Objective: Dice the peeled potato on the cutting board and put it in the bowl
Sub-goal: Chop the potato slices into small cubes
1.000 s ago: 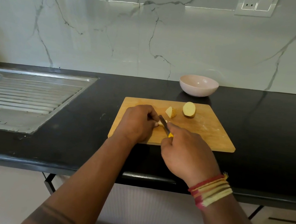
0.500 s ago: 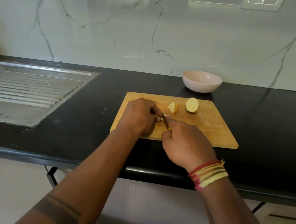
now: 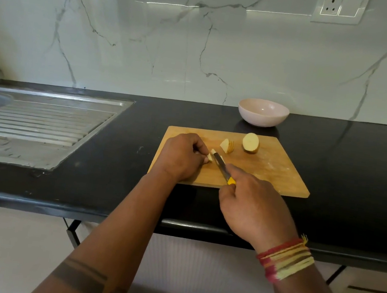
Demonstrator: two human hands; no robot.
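Since the earlier frame, more of the knife blade is exposed: it now lies in full view across the potato piece, where half a second ago the two hands nearly hid it. The right hand [image 3: 253, 203] grips the knife [image 3: 222, 167] with fingers curled round its yellow handle, the forefinger extended along the top; the blade points up and to the left. The blade tip rests on the small potato piece [image 3: 211, 156], which sits on the cutting board [image 3: 271, 173] near its left-centre. The left hand [image 3: 181, 155] pinches that piece from the left side, fingers curled, knuckles up, heel resting on the board. Just beyond the blade tip lies a fanned stack of cut slices [image 3: 227, 146], apart from the held piece. To its right, a larger potato half [image 3: 250, 143] lies on the board near the far edge, cut face towards the camera. The bowl [image 3: 263, 112] stands on the black countertop [image 3: 110, 159] just beyond the board's far edge; no potato can be made out inside it. A steel sink drainboard [image 3: 35, 122] occupies the left of the counter. A marble-pattern wall [image 3: 177, 43] rises behind, with a socket plate [image 3: 340, 7] at upper right. A band of red and yellow threads [image 3: 286, 260] circles the right wrist.
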